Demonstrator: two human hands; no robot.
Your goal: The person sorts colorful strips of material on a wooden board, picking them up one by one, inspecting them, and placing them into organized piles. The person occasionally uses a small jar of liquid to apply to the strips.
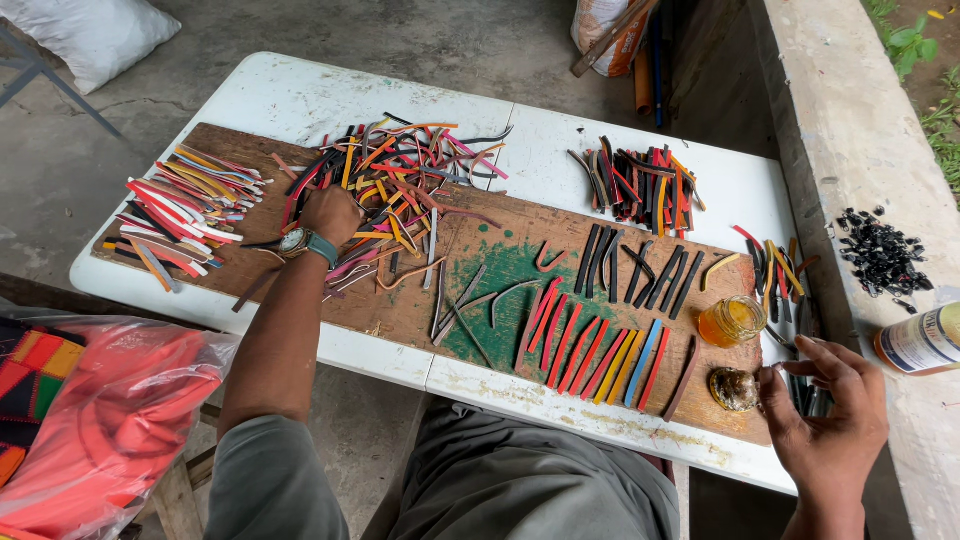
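Wooden board (420, 300), strips (600, 350) lengthwise away

A white folding table (300, 95) is seen set on a cracked grey concrete floor (420, 35) in flat daylight. A white sack (95, 30) is propped at 11 o'clock, a concrete ledge (850, 150) runs along 3 o'clock with greenery (925, 60) beyond, and a red plastic bag (110, 420) is slumped at 8 o'clock.

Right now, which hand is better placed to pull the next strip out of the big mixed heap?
Left. The left hand already rests on the mixed pile of strips. The right hand is at the board's far end, beside the jar lid and small glass jar.
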